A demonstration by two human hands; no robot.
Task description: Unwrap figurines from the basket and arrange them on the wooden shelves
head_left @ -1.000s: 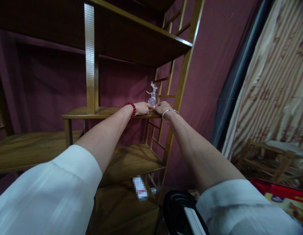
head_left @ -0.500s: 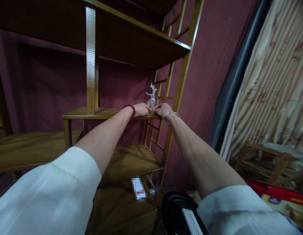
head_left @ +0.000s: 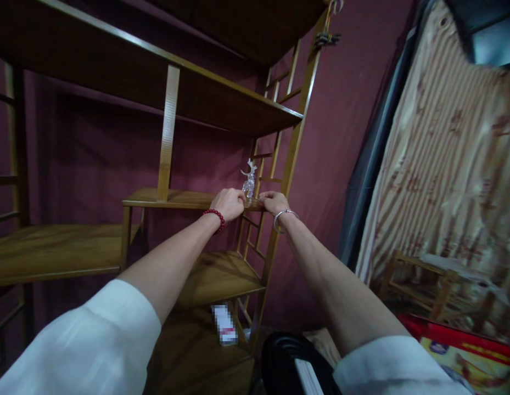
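A clear glass deer figurine (head_left: 248,184) with branching antlers stands upright on a wooden shelf (head_left: 184,197), near its right end. My left hand (head_left: 229,204), with a red bead bracelet at the wrist, is just left of the figurine's base. Its fingers are curled in and nothing shows in them, though their tips are partly hidden. To the right of the base, a small gap away, is my right hand (head_left: 274,202), wearing a silver bangle. Its fingers are loosely bent and apart from the thumb, with nothing seen between them.
The wooden rack's right side post (head_left: 293,151) rises beside my right hand. An upper shelf (head_left: 234,90) hangs above. Lower down are another shelf (head_left: 222,277) and a blurred white item (head_left: 224,325). A black object (head_left: 279,359) and a red-yellow package (head_left: 469,356) lie below right.
Both hands have drawn back from the figurine's base, leaving a wider gap between them. The figurine stays standing on the shelf. The camera view has shifted, showing more of the rack's upper part.
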